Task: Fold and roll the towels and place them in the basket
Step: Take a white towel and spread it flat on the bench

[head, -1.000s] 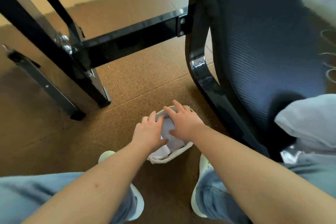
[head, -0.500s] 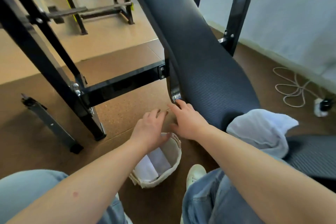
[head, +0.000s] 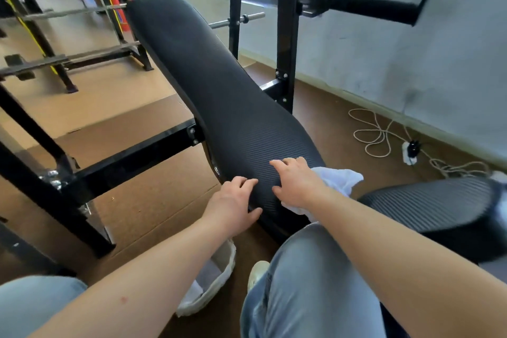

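A white woven basket (head: 219,274) stands on the floor between my feet, partly hidden by my left forearm, with a folded white towel (head: 196,287) inside it. A loose white towel (head: 338,180) lies bunched on the lower end of the black padded bench (head: 219,85). My left hand (head: 231,204) hovers at the bench's lower edge, fingers relaxed, holding nothing. My right hand (head: 297,181) lies spread on the bench pad with its heel over the loose towel's near part. I see no grip on the cloth.
Black steel frame bars (head: 131,158) cross the brown floor at the left. A second black pad (head: 436,206) sits at the right. A white cord (head: 375,132) and a socket strip (head: 410,151) lie by the wall. My jeans-clad knees fill the foreground.
Both hands have left the basket and risen to the bench's lower end. My view has tilted up from the floor, so the basket now sits low under my left arm.
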A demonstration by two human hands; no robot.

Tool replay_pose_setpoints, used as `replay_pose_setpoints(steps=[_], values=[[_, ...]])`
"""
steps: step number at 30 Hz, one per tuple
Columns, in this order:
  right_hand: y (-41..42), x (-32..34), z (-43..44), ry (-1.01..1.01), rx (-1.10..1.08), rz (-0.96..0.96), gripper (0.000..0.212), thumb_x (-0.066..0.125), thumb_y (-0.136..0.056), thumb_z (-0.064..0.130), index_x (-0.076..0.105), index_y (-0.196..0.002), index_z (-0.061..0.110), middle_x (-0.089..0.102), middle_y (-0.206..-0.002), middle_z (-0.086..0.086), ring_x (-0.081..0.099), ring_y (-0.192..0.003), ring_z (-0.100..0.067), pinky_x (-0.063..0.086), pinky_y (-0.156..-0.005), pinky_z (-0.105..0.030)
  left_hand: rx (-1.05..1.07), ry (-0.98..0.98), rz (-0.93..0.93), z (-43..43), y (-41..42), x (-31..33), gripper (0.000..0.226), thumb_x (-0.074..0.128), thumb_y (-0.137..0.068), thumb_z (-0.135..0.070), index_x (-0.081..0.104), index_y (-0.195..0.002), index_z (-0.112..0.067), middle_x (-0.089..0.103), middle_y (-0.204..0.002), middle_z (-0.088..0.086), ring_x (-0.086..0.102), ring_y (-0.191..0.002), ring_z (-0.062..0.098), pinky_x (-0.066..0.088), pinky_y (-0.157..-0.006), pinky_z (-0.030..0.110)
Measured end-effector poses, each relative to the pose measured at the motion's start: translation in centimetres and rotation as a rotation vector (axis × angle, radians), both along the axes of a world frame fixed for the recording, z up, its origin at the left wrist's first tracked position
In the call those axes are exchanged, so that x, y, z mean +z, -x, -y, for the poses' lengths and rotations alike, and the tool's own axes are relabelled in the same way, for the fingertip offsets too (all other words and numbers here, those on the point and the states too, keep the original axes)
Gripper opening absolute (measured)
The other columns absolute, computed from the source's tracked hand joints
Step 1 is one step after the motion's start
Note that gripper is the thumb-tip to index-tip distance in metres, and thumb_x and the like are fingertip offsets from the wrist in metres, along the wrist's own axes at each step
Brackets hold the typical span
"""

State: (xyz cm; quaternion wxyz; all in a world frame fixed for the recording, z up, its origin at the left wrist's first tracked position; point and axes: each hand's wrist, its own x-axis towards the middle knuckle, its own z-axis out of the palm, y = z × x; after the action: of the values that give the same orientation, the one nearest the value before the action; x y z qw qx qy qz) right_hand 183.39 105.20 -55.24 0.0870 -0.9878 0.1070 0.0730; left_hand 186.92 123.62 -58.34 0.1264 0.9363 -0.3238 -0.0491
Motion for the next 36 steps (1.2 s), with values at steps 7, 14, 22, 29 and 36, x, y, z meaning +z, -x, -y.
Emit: replay_pose_setpoints(steps=[7,14,22,29,36], values=[[2.8,0.2,5.2,0.071,-0.185,-0.144,0.064,0.056,-0.092,0.027,0.034,-0.152,0.026,0.042,-0.146,-0.01,0.047,-0.132,-0.033,0.048,-0.098,-0.045,-0.064,0.052,-0.172,5.4,0.5,-0.6,0.069,0.064,-0.095,-0.043,0.033,-0.156,-0.033,0.043,-0.153,-0.003,0.049,-0.135,0.022,0.051,-0.106,0.041],[4.4,-1.4,7.6,0.032,-0.355,-0.134,0.058,0.06,-0.082,0.023,0.04,-0.137,0.022,0.061,-0.127,0.001,0.054,-0.122,-0.026,0.041,-0.085,-0.036,-0.008,0.127,-0.463,9.3,0.1,-2.4,0.07,0.069,-0.091,-0.032,0.037,-0.153,-0.019,0.055,-0.142,0.006,0.054,-0.13,0.024,0.045,-0.1,0.032],[4.6,-1.3,7.9,-0.055,-0.348,-0.118,0.057,0.06,-0.087,0.02,0.041,-0.141,0.017,0.055,-0.132,-0.004,0.053,-0.125,-0.027,0.047,-0.094,-0.034,0.11,0.174,-0.526,11.5,-0.6,-4.1,0.013,0.057,-0.096,-0.026,0.067,-0.095,-0.017,0.068,-0.09,0.0,0.064,-0.098,0.027,0.042,-0.071,0.031],[4.8,-0.9,6.8,-0.109,-0.283,-0.085,0.099,0.081,-0.074,0.053,0.023,-0.154,0.042,0.011,-0.161,-0.008,0.012,-0.149,-0.036,0.033,-0.116,-0.054,0.26,0.742,-0.84,12.1,-1.6,-2.2,0.03,0.047,-0.087,-0.042,0.067,-0.092,-0.021,0.073,-0.098,0.006,0.071,-0.098,0.027,0.059,-0.091,0.053],[3.2,1.0,6.3,-0.583,-0.246,0.085,0.035,0.06,-0.092,0.052,0.061,-0.125,0.039,0.063,-0.116,0.006,0.06,-0.106,-0.016,0.052,-0.093,-0.04,0.415,1.086,-0.95,11.8,-2.6,1.9,0.025,0.036,-0.106,-0.016,0.054,-0.123,-0.014,0.065,-0.115,0.014,0.067,-0.104,0.028,0.057,-0.088,0.043]])
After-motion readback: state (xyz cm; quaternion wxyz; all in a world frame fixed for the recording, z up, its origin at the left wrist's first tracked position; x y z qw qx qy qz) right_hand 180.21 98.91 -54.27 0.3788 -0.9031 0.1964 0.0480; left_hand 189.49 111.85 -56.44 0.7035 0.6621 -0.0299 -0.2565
